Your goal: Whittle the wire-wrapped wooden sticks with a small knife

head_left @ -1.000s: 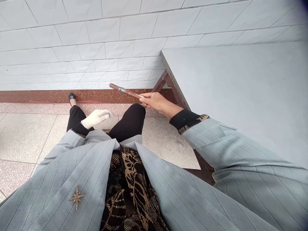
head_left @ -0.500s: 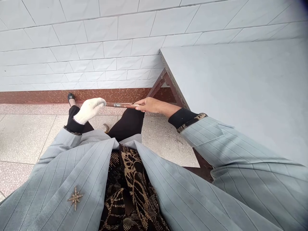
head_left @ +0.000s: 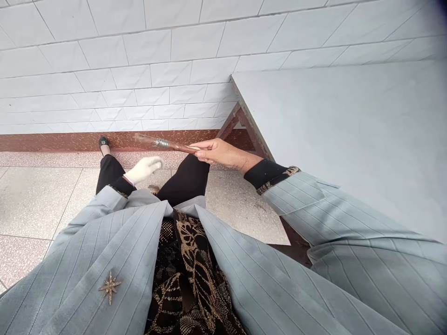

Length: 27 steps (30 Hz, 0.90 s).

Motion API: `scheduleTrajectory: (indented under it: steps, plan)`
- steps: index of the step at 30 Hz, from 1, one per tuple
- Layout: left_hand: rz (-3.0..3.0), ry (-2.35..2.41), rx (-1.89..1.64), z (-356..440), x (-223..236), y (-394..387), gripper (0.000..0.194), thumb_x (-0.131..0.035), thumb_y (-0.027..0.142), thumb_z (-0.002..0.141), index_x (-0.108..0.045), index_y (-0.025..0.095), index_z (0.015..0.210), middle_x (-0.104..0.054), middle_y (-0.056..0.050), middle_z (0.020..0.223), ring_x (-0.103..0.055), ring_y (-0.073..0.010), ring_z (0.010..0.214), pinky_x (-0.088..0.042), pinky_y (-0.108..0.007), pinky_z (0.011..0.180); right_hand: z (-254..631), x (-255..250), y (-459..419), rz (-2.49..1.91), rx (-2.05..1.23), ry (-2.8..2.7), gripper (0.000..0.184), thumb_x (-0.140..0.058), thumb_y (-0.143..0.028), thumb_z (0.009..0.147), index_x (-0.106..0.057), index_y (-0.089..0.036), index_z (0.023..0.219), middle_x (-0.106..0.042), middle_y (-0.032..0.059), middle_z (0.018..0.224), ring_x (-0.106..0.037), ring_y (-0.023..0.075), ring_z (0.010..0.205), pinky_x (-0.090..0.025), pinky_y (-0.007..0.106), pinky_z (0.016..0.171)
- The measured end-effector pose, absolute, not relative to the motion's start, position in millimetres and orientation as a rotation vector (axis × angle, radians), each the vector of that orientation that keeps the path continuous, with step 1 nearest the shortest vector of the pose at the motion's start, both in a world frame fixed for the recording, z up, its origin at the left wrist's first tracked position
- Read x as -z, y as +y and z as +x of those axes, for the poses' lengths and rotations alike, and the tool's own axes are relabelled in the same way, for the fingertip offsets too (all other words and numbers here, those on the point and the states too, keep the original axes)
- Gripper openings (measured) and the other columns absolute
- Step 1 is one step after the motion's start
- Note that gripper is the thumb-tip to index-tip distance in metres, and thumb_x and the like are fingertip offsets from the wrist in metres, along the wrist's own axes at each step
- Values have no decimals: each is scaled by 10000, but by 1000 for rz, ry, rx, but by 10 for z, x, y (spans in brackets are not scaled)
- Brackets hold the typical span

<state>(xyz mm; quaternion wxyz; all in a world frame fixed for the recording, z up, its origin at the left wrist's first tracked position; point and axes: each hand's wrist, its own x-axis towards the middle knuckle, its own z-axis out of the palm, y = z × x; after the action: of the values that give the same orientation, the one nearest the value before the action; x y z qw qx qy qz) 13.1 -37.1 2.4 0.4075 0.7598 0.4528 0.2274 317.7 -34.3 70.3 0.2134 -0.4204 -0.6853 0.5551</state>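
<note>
My bare right hand (head_left: 220, 152) grips one end of a thin brown stick (head_left: 164, 144) with a metal wrap near its middle; the stick points left, roughly level, above my knees. Below the stick's free end is my left hand (head_left: 144, 169), in a white glove, with fingers curled loosely and nothing visible in them. It hovers between my two black-trousered legs (head_left: 186, 179), apart from the stick. I wear a grey striped jacket (head_left: 115, 251).
A grey table top (head_left: 342, 130) with a brown wooden frame stands at the right against the white tiled wall (head_left: 104, 70). Speckled floor tiles (head_left: 38, 195) lie to the left. A black shoe (head_left: 103, 141) rests by the brown skirting. A small object lies on the floor between my legs.
My gloved left hand, which touched the stick's tip half a second ago, has dropped away from it. The stick has lifted slightly and its free end looks blurred.
</note>
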Motion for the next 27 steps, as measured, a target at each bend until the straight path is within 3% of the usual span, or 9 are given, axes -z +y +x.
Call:
scheduleTrajectory:
  steps: [6, 12, 17, 23, 27]
  plan:
    - [1972, 1229, -563, 158, 120, -476, 227, -438, 255, 935, -648, 170, 926, -555, 29, 689, -496, -113, 615, -407, -256, 644, 3118, -638, -296, -1426, -1356, -1844, 443, -661, -248, 911, -697, -153, 1342, -494, -44, 609, -382, 90, 539, -289, 245, 509]
    - [2297, 1347, -401, 79, 103, -399, 261, -438, 269, 980, -684, 185, 1009, -729, -46, 976, -656, -186, 904, -461, -304, 832, 3141, -628, -256, -1633, -1122, -2026, 333, -662, -288, 893, -771, -167, 1183, -575, -8, 677, -453, 116, 597, -321, 279, 579]
    - [2638, 1443, -196, 98, -5, -409, 331, -417, 320, 1028, -704, 176, 1105, -736, -90, 1003, -675, -225, 919, -468, -315, 798, 3159, -582, -213, -1665, -998, -2249, 241, -697, -279, 849, -800, -177, 1042, -679, 36, 835, -566, 162, 761, -382, 288, 685]
    - [2849, 1236, -246, 118, -239, -388, 289, -462, 286, 1009, -724, 164, 1011, -704, -85, 912, -665, -210, 861, -471, -310, 787, 3158, -621, -244, -1608, -1359, -2346, 238, -708, -355, 864, -773, -170, 999, -568, -4, 679, -460, 114, 602, -336, 270, 581]
    - [2721, 1039, -338, 108, -405, -355, 261, -499, 295, 988, -735, 184, 980, -721, -70, 953, -665, -203, 900, -490, -321, 836, 3241, -667, -251, -1451, -1744, -2315, 371, -784, -472, 817, -773, -177, 1042, -465, -42, 586, -354, 87, 524, -259, 253, 506]
